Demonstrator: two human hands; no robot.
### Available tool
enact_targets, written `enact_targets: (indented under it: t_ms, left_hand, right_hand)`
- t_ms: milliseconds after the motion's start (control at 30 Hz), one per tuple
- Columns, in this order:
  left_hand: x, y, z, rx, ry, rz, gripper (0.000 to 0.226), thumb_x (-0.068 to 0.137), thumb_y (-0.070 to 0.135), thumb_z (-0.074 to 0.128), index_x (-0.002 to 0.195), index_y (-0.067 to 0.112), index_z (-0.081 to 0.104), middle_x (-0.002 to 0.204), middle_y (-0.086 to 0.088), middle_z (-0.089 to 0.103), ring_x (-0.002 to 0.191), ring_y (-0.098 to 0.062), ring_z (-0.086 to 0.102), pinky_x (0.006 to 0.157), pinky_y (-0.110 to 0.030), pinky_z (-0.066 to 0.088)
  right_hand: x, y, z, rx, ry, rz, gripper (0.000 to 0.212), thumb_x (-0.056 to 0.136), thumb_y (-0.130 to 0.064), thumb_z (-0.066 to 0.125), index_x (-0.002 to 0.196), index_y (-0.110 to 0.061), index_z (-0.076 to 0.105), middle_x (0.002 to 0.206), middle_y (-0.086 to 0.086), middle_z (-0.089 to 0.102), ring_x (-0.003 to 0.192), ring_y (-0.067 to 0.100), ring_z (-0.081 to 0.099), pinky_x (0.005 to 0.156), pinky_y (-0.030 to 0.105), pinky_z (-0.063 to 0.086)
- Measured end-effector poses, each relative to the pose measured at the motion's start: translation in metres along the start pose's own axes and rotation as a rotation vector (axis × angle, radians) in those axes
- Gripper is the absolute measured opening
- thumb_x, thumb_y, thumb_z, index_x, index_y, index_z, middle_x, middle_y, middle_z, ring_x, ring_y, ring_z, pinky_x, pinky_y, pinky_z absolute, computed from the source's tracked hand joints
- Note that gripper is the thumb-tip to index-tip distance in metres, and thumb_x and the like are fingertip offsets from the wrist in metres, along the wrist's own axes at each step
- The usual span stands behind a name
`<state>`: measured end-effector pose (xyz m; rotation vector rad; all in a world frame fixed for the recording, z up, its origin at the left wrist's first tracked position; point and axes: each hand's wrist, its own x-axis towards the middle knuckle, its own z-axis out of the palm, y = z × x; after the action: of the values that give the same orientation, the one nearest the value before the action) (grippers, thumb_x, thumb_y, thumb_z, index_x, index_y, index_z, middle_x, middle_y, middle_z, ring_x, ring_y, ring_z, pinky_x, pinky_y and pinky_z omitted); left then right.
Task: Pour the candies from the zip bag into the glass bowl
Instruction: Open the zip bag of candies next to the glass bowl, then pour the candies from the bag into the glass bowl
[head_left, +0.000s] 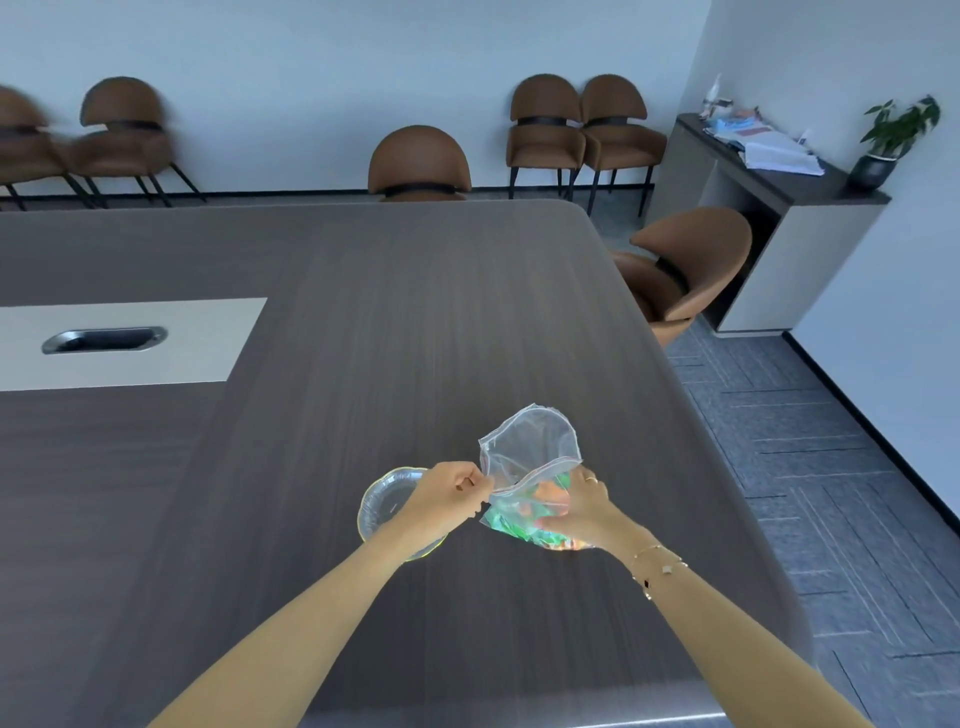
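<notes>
While the left hand (451, 493) pinches the near-left corner of the zip bag (530, 467) at its seal, fingers closed tight on the plastic, the right hand (584, 506) wraps around the lower body of the bag from the right, its fingers curled onto it. Between the two grips the mouth gapes wide open — a clear loop of film standing up just beyond both hands. Candies (524, 517), green and orange, sit bunched at the bottom, against the right palm. Directly beneath the left hand and wrist lies the glass bowl (382, 501) on the dark table (363, 312) — partly covered by that hand, beside the bag.
</notes>
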<state>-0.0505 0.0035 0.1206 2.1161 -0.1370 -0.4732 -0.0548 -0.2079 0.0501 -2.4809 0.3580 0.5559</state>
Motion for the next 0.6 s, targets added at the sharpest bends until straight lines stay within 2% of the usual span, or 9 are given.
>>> enact_targets:
  t_ms: [67, 167, 233, 267, 300, 367, 433, 533, 600]
  left_hand:
    - [0.002, -0.006, 0.002, -0.004, 0.009, 0.046, 0.025, 0.09, 0.024, 0.056, 0.069, 0.013, 0.062, 0.056, 0.01, 0.061, 0.059, -0.006, 0.058, 0.067, -0.023, 0.047]
    - [0.005, -0.02, 0.003, -0.001, 0.01, 0.111, 0.022, 0.093, 0.029, 0.057, 0.076, 0.017, 0.064, 0.063, 0.01, 0.065, 0.063, 0.0, 0.061, 0.07, -0.022, 0.049]
    - [0.006, -0.029, 0.004, -0.016, 0.006, 0.128, 0.006, 0.091, 0.034, 0.06, 0.085, 0.033, 0.061, 0.076, 0.011, 0.066, 0.069, 0.002, 0.062, 0.072, -0.018, 0.049]
    - [0.006, -0.035, 0.005, -0.026, -0.003, 0.111, 0.009, 0.088, 0.037, 0.063, 0.093, 0.042, 0.057, 0.085, 0.012, 0.066, 0.075, 0.002, 0.062, 0.073, -0.016, 0.049]
    - [0.005, -0.042, 0.006, -0.035, -0.015, 0.092, 0.024, 0.084, 0.041, 0.067, 0.103, 0.047, 0.053, 0.096, 0.012, 0.064, 0.083, 0.0, 0.062, 0.077, -0.017, 0.049]
    - [0.003, -0.055, 0.007, -0.007, -0.048, 0.029, 0.064, 0.076, 0.046, 0.073, 0.131, 0.043, 0.04, 0.12, 0.013, 0.056, 0.102, -0.003, 0.058, 0.088, -0.02, 0.045]
    - [0.002, -0.067, 0.008, 0.058, -0.096, -0.03, 0.098, 0.069, 0.049, 0.077, 0.147, 0.033, 0.019, 0.139, 0.012, 0.041, 0.122, -0.006, 0.046, 0.103, -0.026, 0.039]
    - [-0.001, -0.08, 0.01, 0.232, -0.171, -0.045, 0.117, 0.065, 0.05, 0.079, 0.149, 0.037, -0.001, 0.155, 0.008, 0.015, 0.144, -0.016, 0.017, 0.118, -0.042, 0.024]
    - [-0.003, -0.088, 0.013, 0.334, -0.192, 0.007, 0.124, 0.064, 0.047, 0.081, 0.146, 0.041, -0.012, 0.159, 0.01, -0.008, 0.148, -0.022, 0.001, 0.12, -0.049, 0.019]
  right_hand:
    - [0.011, -0.002, 0.014, -0.023, 0.047, -0.054, 0.08, 0.064, -0.053, 0.075, 0.13, -0.018, 0.047, 0.133, 0.007, 0.047, 0.127, 0.03, 0.042, 0.103, 0.044, 0.044]
    - [0.019, -0.007, 0.025, -0.051, 0.117, -0.115, 0.035, 0.081, -0.032, 0.065, 0.112, -0.016, 0.065, 0.122, 0.006, 0.058, 0.117, 0.029, 0.052, 0.098, 0.043, 0.047]
    - [0.02, -0.012, 0.026, -0.034, 0.124, -0.129, 0.014, 0.086, -0.017, 0.054, 0.09, -0.006, 0.062, 0.101, 0.006, 0.061, 0.102, 0.032, 0.058, 0.096, 0.044, 0.046]
    - [0.02, -0.012, 0.027, -0.036, 0.121, -0.152, 0.011, 0.088, -0.012, 0.049, 0.079, -0.007, 0.053, 0.087, 0.004, 0.058, 0.093, 0.033, 0.058, 0.094, 0.045, 0.044]
    - [0.02, -0.012, 0.026, -0.03, 0.119, -0.176, 0.013, 0.089, -0.009, 0.045, 0.077, -0.009, 0.047, 0.077, 0.0, 0.054, 0.085, 0.031, 0.057, 0.09, 0.046, 0.042]
    - [0.02, -0.01, 0.025, 0.024, 0.132, -0.201, 0.009, 0.094, -0.009, 0.04, 0.085, -0.01, 0.044, 0.072, -0.002, 0.051, 0.074, 0.025, 0.052, 0.081, 0.046, 0.042]
    - [0.018, -0.008, 0.022, 0.077, 0.134, -0.226, 0.006, 0.098, -0.013, 0.037, 0.098, -0.01, 0.043, 0.08, 0.005, 0.056, 0.068, 0.021, 0.051, 0.071, 0.042, 0.047]
    - [0.011, -0.016, 0.014, 0.198, 0.083, -0.248, 0.021, 0.101, -0.021, 0.033, 0.119, -0.015, 0.04, 0.079, 0.006, 0.059, 0.054, 0.014, 0.051, 0.049, 0.029, 0.044]
    - [0.009, -0.026, 0.009, 0.262, 0.063, -0.266, 0.026, 0.101, -0.024, 0.033, 0.125, -0.021, 0.038, 0.079, 0.011, 0.061, 0.052, 0.014, 0.049, 0.047, 0.028, 0.042]
